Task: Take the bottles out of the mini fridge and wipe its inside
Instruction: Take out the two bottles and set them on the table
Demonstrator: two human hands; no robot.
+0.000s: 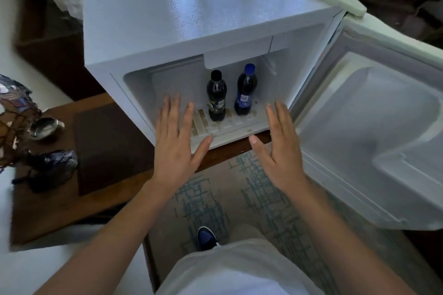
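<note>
Pale trousers and a dark blue shoe point(206, 238) fill the near edge, above patterned carpet. Both bare hands hover flat before the open white mini fridge point(206, 31), fingers spread apart, holding nothing: left hand point(176, 148), right hand point(279, 151). Inside, on the stained fridge floor, stand two dark plastic bottles upright, side by side: a black-capped bottle point(216, 96) and a blue-capped bottle point(247, 90). Its door point(374, 127) hangs open rightward. Left, a metal ashtray point(45, 128) sits on the brown desk point(60, 211).

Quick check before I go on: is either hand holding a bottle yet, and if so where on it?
Nothing is held. The left hand and right hand are open and flat before the fridge opening; the black-capped bottle and blue-capped bottle stand untouched inside.
</note>
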